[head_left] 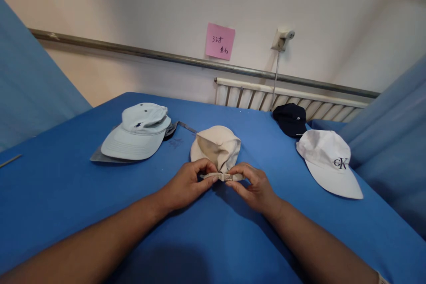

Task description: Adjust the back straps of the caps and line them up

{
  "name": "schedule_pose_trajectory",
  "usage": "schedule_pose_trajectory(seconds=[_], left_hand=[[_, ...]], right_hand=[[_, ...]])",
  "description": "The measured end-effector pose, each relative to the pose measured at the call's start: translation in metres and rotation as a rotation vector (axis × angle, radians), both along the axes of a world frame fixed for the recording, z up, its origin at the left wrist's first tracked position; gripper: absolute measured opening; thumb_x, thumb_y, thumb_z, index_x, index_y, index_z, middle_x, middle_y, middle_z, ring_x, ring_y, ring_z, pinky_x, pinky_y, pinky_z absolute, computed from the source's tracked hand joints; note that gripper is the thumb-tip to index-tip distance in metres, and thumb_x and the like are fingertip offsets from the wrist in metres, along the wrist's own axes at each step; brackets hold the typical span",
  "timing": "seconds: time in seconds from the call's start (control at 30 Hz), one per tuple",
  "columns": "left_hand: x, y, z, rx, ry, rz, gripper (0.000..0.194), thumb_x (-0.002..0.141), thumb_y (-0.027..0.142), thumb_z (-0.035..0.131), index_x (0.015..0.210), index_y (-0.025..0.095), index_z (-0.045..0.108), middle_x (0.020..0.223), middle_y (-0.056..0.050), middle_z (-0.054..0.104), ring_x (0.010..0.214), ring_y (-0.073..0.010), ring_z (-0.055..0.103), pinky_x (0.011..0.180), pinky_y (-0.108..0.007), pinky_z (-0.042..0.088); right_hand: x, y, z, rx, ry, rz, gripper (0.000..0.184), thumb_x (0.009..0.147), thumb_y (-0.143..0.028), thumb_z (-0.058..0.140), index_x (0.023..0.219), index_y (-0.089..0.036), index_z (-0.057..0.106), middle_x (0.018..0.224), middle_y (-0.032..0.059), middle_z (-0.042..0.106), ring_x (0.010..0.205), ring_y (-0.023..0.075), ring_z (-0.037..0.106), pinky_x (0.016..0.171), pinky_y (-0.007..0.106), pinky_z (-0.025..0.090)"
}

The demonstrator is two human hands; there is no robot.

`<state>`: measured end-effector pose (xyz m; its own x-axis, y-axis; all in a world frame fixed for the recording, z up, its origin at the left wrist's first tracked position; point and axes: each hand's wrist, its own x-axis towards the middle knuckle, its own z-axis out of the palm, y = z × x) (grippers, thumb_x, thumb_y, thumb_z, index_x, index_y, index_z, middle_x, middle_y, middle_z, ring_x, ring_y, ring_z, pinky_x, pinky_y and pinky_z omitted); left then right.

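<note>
Left hand (191,184) and right hand (254,185) each pinch, thumb against fingers, one side of the rear strap of a cream fabric baseball cap (222,136), which sits mid-table with its hollow crown showing. By the look of it, the cap should be light and soft, its crown folding easily (it already sags inward), with little to slip or break. Its narrow cream fabric strap (222,177) seems flexible, best gripped close to the fastening; the small rectangular metal-looking buckle (228,177) is likely the stiffest part, to be held by its edges. Counting downward in size: one broad blue-covered table (83,213); two blue cloth curtains (29,66), one either side; one pale ribbed radiator (246,97); and at least five caps, namely the cream one, a pale blue cloth cap (136,131) lying over a grey flat-brimmed cap (100,156) (whether more are stacked there, I cannot tell), a white cloth cap (324,153) and a dark navy cap (289,117); lastly, one square pink paper note (220,41).
</note>
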<state>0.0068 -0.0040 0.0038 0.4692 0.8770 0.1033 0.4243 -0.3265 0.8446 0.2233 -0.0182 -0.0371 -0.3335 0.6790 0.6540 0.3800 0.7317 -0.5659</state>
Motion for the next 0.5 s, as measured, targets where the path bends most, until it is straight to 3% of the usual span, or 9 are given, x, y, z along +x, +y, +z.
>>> schedule_pose_trajectory(seconds=[0.5], left_hand=[[0.0027,-0.0017,-0.0020,-0.069,-0.073,0.010,0.024,0.082,0.039,0.062,0.076,0.015,0.064,0.069,0.001,0.060,0.066,-0.0118,0.050,0.063,-0.023,0.040]], right_hand=[[-0.0021,-0.0021,0.0000,0.014,-0.004,0.036,0.015,0.089,-0.025,0.064,0.103,-0.022,0.059,0.087,0.0040,0.068,0.078,0.0163,0.063,0.070,0.029,0.050]])
